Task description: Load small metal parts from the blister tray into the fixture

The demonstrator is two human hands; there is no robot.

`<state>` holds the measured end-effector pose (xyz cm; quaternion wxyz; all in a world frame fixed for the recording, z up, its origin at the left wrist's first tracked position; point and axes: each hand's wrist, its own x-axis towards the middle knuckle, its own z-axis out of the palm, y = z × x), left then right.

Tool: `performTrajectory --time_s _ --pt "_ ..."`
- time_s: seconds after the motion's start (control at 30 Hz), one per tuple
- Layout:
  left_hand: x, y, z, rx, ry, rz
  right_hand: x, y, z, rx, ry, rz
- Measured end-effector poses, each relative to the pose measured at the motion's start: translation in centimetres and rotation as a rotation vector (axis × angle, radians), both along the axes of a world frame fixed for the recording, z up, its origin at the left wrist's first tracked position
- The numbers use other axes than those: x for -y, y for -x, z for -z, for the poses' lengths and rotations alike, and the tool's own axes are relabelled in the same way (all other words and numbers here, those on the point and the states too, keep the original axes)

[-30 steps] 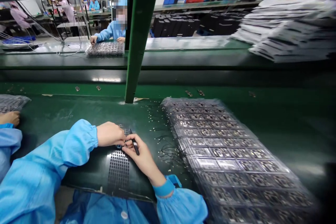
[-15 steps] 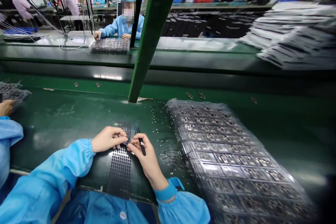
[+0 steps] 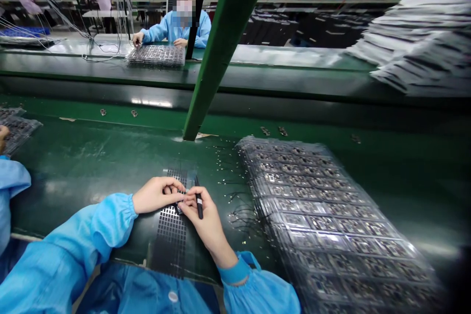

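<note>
My left hand is closed, thumb and forefinger pinched on a small electronic part, mostly hidden by the fingers. My right hand meets it fingertip to fingertip at the same part. Black tweezers with a white mark are tucked in the right hand's fingers, their points facing away from me. Beneath both hands lies a clear sheet with a grid of black adhesive pieces. To the right stands a stack of clear plastic trays filled with small circuit boards.
Thin black wires with shiny ends lie along the stack's left side. A green post rises from the bench's far edge. Loose small boards sit beyond. A co-worker's sleeve is at left; another person works opposite.
The view has shifted slightly. My left fingertips have moved right, closer against the right ones, and the small part now shows below them. The tweezers stay in my right hand.
</note>
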<state>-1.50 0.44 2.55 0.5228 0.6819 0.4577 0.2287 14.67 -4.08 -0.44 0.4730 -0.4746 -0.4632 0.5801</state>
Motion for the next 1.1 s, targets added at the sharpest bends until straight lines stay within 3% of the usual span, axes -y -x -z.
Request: performTrajectory --time_s 0.37,0.53,0.87,1.1 --pt "0.57 -0.42 0.75 0.125 0.124 -0.188 0.08 -0.05 0.54 0.02 -0.038 0.05" --pt "0.53 -0.11 0.52 0.097 0.097 -0.155 0.08 -0.03 0.41 0.008 -0.025 0.067" --pt "0.88 0.11 -0.18 -0.078 -0.119 -0.055 0.15 0.03 0.35 -0.031 -0.052 0.041" --pt "1.01 -0.2 0.0 -0.085 -0.089 -0.07 0.28 0.42 0.05 0.04 -0.109 0.105"
